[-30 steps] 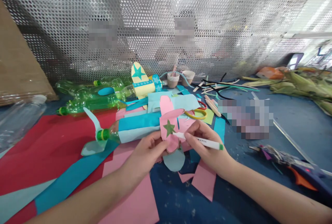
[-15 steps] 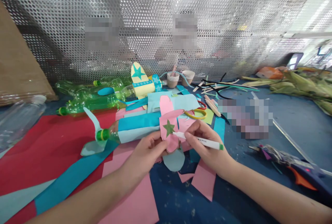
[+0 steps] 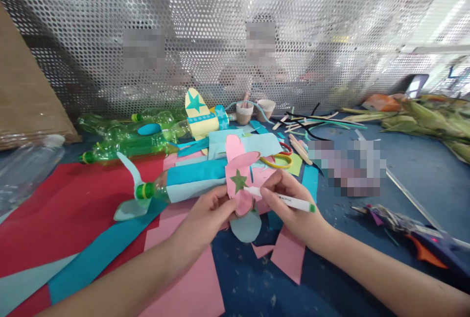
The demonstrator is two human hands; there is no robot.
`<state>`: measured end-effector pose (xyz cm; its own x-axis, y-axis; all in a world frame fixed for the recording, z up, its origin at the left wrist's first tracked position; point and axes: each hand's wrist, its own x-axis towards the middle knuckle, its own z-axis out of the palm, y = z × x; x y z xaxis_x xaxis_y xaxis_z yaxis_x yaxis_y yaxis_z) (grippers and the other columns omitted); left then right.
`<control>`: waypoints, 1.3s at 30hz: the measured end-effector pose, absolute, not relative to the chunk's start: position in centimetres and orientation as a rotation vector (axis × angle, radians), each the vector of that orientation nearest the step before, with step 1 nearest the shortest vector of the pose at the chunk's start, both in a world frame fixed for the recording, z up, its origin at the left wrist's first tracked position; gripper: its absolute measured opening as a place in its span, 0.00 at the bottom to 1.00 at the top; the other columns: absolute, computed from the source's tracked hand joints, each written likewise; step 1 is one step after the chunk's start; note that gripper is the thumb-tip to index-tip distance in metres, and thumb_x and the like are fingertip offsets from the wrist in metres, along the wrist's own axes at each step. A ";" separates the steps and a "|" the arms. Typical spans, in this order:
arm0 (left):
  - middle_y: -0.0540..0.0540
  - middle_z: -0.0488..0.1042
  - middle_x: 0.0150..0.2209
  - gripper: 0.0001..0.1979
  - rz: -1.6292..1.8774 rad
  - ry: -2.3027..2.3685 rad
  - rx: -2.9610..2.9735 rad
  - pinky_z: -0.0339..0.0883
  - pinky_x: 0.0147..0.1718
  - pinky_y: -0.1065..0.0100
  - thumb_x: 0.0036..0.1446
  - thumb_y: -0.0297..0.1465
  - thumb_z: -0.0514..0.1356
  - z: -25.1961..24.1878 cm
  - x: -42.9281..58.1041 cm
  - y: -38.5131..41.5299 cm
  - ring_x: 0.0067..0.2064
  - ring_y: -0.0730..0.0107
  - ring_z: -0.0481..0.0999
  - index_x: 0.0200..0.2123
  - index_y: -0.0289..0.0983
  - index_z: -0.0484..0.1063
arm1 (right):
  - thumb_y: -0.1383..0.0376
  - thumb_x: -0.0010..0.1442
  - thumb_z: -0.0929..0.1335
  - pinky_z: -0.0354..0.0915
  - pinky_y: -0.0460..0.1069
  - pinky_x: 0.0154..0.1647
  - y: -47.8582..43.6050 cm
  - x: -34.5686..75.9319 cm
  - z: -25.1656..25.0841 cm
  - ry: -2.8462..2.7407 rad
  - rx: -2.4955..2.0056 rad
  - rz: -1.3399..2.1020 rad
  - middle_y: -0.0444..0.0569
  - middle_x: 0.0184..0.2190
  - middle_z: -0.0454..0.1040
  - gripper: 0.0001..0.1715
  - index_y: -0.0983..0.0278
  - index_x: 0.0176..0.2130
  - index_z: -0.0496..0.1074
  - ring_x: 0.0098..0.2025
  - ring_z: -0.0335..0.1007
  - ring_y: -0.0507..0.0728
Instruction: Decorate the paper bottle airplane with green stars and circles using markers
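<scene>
A bottle plane point(image 3: 191, 180) wrapped in blue paper lies in the middle, with a green cap and a pale propeller point(image 3: 130, 187) at its left end. My left hand point(image 3: 207, 216) pinches its pink paper wing point(image 3: 238, 184), which carries a green star point(image 3: 239, 180). A white marker with a green end point(image 3: 284, 199) is gripped in my right hand point(image 3: 290, 207), its tip touching the wing right of the star.
Red, pink and blue paper sheets point(image 3: 73, 219) cover the blue table. Green bottles point(image 3: 128, 143), a yellow-winged plane point(image 3: 198, 113), scissors point(image 3: 281, 158), craft sticks point(image 3: 299, 148), two cups point(image 3: 253, 110) and a glue gun point(image 3: 414, 238) lie around. A perforated metal screen point(image 3: 220, 28) stands behind.
</scene>
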<state>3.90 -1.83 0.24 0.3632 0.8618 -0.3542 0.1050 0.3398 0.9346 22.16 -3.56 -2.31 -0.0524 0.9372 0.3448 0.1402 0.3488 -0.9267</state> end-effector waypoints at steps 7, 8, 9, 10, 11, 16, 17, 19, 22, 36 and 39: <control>0.46 0.79 0.35 0.20 0.660 1.083 1.129 0.65 0.33 0.68 0.48 0.43 0.66 0.2 3.8 -1.9 0.39 0.62 0.76 0.43 0.40 0.79 | 0.61 0.63 0.67 0.59 0.46 0.22 -3.5 22.1 -2.3 -1.481 -1.067 0.857 0.40 0.21 0.66 0.11 0.60 0.30 0.63 0.22 0.62 0.50; 0.46 0.79 0.35 0.19 0.660 1.084 1.131 0.65 0.33 0.68 0.49 0.42 0.66 0.2 3.8 -1.9 0.39 0.62 0.76 0.43 0.40 0.79 | 0.61 0.63 0.67 0.58 0.46 0.22 -3.5 22.1 -2.3 -1.485 -1.067 0.865 0.40 0.21 0.66 0.11 0.60 0.30 0.63 0.22 0.62 0.51; 0.46 0.79 0.35 0.19 0.660 1.083 1.132 0.65 0.33 0.68 0.49 0.42 0.66 0.2 3.8 -1.9 0.39 0.62 0.76 0.43 0.39 0.79 | 0.60 0.63 0.67 0.58 0.46 0.22 -3.5 22.1 -2.2 -1.488 -1.067 0.872 0.40 0.21 0.66 0.11 0.60 0.30 0.63 0.22 0.62 0.51; 0.46 0.79 0.35 0.19 0.663 1.079 1.134 0.66 0.34 0.68 0.50 0.42 0.66 0.2 3.8 -1.9 0.38 0.62 0.76 0.43 0.39 0.79 | 0.60 0.63 0.67 0.58 0.46 0.22 -3.4 22.1 -2.2 -1.488 -1.070 0.871 0.41 0.22 0.66 0.11 0.60 0.30 0.63 0.22 0.62 0.50; 0.46 0.79 0.35 0.19 0.666 1.071 1.136 0.66 0.33 0.67 0.50 0.42 0.66 0.2 3.8 -1.9 0.38 0.62 0.76 0.43 0.39 0.78 | 0.60 0.63 0.67 0.58 0.46 0.22 -3.4 22.1 -2.2 -1.484 -1.075 0.864 0.41 0.22 0.66 0.12 0.60 0.30 0.63 0.22 0.61 0.50; 0.46 0.79 0.35 0.17 0.667 1.053 1.132 0.66 0.34 0.67 0.51 0.41 0.65 0.3 3.8 -1.9 0.39 0.61 0.76 0.43 0.39 0.78 | 0.58 0.64 0.67 0.57 0.46 0.22 -3.4 22.2 -2.4 -1.474 -1.095 0.847 0.40 0.22 0.64 0.13 0.60 0.30 0.63 0.22 0.59 0.50; 0.46 0.79 0.35 0.17 0.663 1.058 1.131 0.66 0.34 0.67 0.51 0.41 0.65 0.4 3.8 -1.9 0.39 0.62 0.76 0.43 0.40 0.78 | 0.58 0.64 0.67 0.56 0.46 0.22 -3.4 22.3 -2.5 -1.474 -1.092 0.848 0.40 0.21 0.64 0.13 0.60 0.30 0.63 0.22 0.59 0.50; 0.47 0.79 0.35 0.18 0.657 1.072 1.126 0.66 0.34 0.68 0.50 0.41 0.66 0.5 3.9 -1.9 0.39 0.62 0.76 0.42 0.39 0.79 | 0.60 0.64 0.66 0.56 0.46 0.22 -3.5 22.3 -2.5 -1.471 -1.084 0.852 0.39 0.21 0.63 0.12 0.60 0.30 0.63 0.22 0.58 0.50; 0.47 0.79 0.34 0.19 0.650 1.087 1.119 0.66 0.35 0.67 0.48 0.42 0.66 0.6 3.9 -1.8 0.38 0.62 0.76 0.42 0.39 0.79 | 0.61 0.64 0.66 0.56 0.46 0.22 -3.5 22.3 -2.4 -1.469 -1.079 0.865 0.39 0.21 0.62 0.12 0.60 0.30 0.62 0.22 0.57 0.50; 0.46 0.79 0.35 0.18 0.659 1.059 1.129 0.66 0.35 0.67 0.50 0.41 0.65 0.4 3.8 -1.8 0.38 0.62 0.76 0.43 0.39 0.78 | 0.62 0.62 0.66 0.55 0.46 0.23 -3.4 22.4 -2.3 -1.464 -1.153 0.780 0.40 0.21 0.61 0.13 0.60 0.27 0.61 0.22 0.55 0.50; 0.46 0.79 0.35 0.18 0.664 1.064 1.137 0.66 0.34 0.67 0.51 0.41 0.65 0.2 3.8 -1.8 0.38 0.62 0.76 0.44 0.39 0.78 | 0.63 0.62 0.66 0.54 0.46 0.23 -3.4 22.4 -2.4 -1.463 -1.146 0.792 0.40 0.21 0.61 0.12 0.60 0.27 0.61 0.22 0.54 0.50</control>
<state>3.83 -1.83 0.25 0.3847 0.8628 -0.3280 0.0841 0.3211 0.9433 22.40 -3.43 -2.42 0.0275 0.9423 0.3338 0.2360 0.3183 -0.9181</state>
